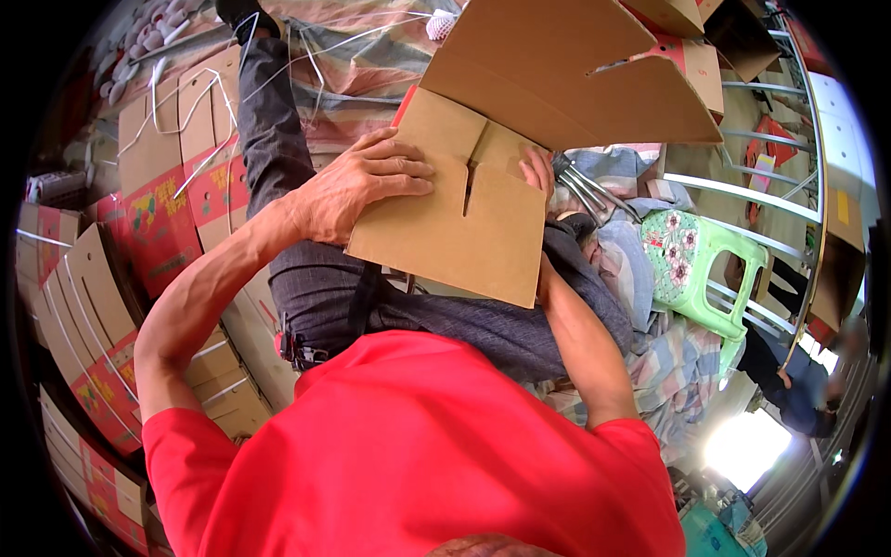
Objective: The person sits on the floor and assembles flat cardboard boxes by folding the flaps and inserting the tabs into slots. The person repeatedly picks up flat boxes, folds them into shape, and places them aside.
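- Both side edges of the cardboard carton [422, 246], over the far edge of the lap [483, 327], have hands: the left hand [371, 179] sits nearer the slit [467, 195] than the right hand [536, 168].
- Left fingers lie flat, right fingers bend; thumbs hidden, I can't tell whether either grips.
- Plain brown, slit running lengthwise, tall flap [548, 79] raised beyond.

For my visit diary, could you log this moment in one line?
Left hand: on brown slotted cardboard panel | Right hand: fingers over panel's right edge, palm hidden | Nearby: pale-green plastic stool
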A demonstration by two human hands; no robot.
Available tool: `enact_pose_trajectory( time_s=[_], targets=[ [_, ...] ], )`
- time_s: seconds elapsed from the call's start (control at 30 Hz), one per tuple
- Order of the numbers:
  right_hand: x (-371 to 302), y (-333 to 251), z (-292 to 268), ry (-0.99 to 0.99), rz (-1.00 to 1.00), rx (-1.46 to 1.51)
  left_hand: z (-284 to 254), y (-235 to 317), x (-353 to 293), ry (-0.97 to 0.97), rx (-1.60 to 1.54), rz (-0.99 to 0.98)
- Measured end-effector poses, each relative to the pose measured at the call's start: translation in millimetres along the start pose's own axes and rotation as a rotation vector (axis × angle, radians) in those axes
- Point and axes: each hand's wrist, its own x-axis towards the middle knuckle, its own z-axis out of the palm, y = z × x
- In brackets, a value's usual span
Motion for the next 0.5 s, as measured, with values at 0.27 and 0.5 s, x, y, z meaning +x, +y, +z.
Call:
enact_pose_trajectory(
  time_s=[0.27, 0.5],
  targets=[
    [26, -62, -33, -0.129, 0.309, 0.212, 18, -3, -21, 0.082, -0.11, -0.055],
    [18, -80, -82, -0.448, -0.182, -0.066, 36, 11, -56, 0.111, -0.184, -0.049]
  ],
)
